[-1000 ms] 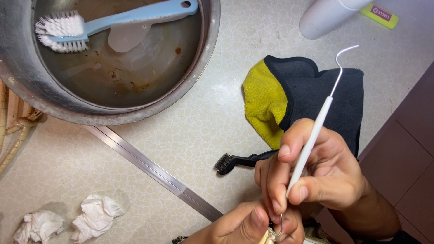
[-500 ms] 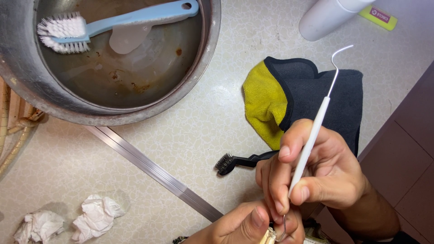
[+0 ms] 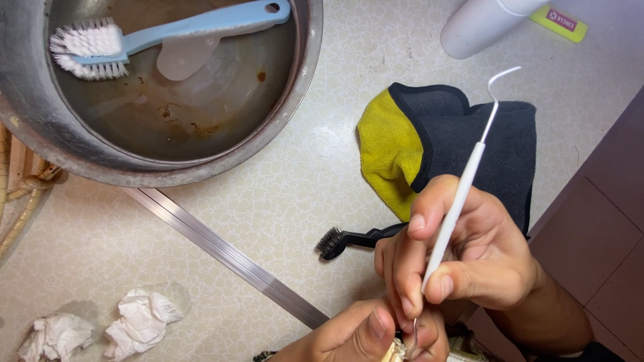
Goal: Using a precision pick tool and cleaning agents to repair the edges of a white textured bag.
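Down at the bottom edge, right hand pinched around a thin white pick, thumb and forefinger closed on the shaft like on a pen. Upper end of the pick a bent metal hook, standing out over the dark cloth; lower metal tip down between the two hands, touching a small pale object cut off by the frame edge (too little of it visible to tell what kind). Left hand just below and left of the right, thumb and fingers closed on that pale object, fingertips of both hands nearly touching.

Behind the right hand, a small black brush flat on the speckled counter, bristle head pointing left, handle running under the fingers. Further back, a folded cloth, dark grey with a yellow inner face showing at its left. Top left, a large metal basin with murky water and rusty specks, a light blue scrub brush with white bristles lying across it, a translucent scoop-shaped piece beside the handle. Diagonal metal strip across the counter from under the basin toward the hands. Two crumpled white tissues at lower left, well apart from the hands. White cylindrical container at the top right edge.
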